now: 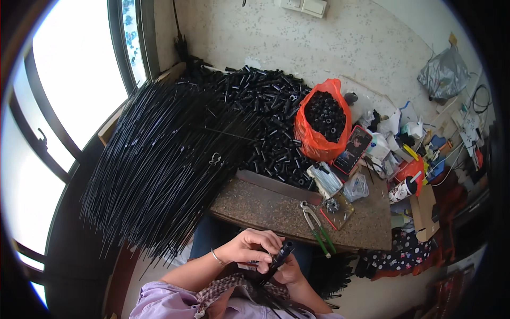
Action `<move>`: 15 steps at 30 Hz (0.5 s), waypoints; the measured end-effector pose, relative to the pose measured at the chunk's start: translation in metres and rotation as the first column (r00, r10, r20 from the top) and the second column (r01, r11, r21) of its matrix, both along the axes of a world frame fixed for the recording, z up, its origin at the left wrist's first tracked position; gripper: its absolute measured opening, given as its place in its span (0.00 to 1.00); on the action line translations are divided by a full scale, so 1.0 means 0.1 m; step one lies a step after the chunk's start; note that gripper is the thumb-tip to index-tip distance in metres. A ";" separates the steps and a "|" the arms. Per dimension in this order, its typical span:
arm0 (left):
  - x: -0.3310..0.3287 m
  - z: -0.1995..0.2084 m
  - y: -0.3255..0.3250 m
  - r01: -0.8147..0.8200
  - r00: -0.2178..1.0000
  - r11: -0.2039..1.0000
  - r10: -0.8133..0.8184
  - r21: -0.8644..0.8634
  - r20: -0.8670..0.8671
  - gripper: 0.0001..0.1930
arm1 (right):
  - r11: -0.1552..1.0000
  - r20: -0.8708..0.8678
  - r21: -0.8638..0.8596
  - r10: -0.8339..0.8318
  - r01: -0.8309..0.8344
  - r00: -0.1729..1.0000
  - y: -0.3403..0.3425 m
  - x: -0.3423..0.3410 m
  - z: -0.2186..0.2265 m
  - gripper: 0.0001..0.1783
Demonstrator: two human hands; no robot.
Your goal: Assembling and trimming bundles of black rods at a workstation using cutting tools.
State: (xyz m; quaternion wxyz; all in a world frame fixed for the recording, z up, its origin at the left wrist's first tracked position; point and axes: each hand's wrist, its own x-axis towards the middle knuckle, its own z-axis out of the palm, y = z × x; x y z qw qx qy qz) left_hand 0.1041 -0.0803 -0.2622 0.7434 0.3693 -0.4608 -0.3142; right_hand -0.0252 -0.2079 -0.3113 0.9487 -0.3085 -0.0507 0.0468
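My right hand (290,269) is wrapped round a black tube (286,249), its open end pointing up and away from me. Long thin black rods (276,304) run from below that hand toward the lower edge. Against the tube's side, my left hand (254,248) is closed in a pinch, fingertips together; anything between them is too small to make out. Both hands are in front of the table's near edge, above my lap. Nearest on the tabletop lie pincers with green handles (317,229), beside a small cluster of metal pins (330,205).
A brown speckled table (265,204) carries a big sheaf of thin black rods (159,165) at left and heaped black tubes (271,101) behind. A red plastic bag (313,139) holds small black parts. Right of it are a phone (352,150), clutter and a patterned cup (402,191).
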 end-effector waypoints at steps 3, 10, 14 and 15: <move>-0.03 0.00 -0.04 0.399 0.897 0.888 -0.430 -0.229 -0.105 0.06 | 0.971 0.135 -0.227 0.107 -0.075 0.985 0.04 -0.12 -0.16 0.15; -0.04 -0.06 0.01 0.022 0.897 0.997 0.014 0.076 -0.441 0.31 | 0.929 -0.028 -0.180 -0.333 0.323 0.943 0.04 0.03 -0.04 0.09; -0.14 0.36 0.05 -0.390 0.863 0.916 0.328 0.096 0.385 0.34 | 0.593 0.108 -0.346 -0.744 0.727 0.659 0.24 0.21 0.20 0.08; -0.16 0.35 0.05 -0.488 0.797 0.861 0.370 0.147 0.478 0.29 | 0.599 0.094 -0.351 -0.742 0.720 0.663 0.29 0.18 0.20 0.08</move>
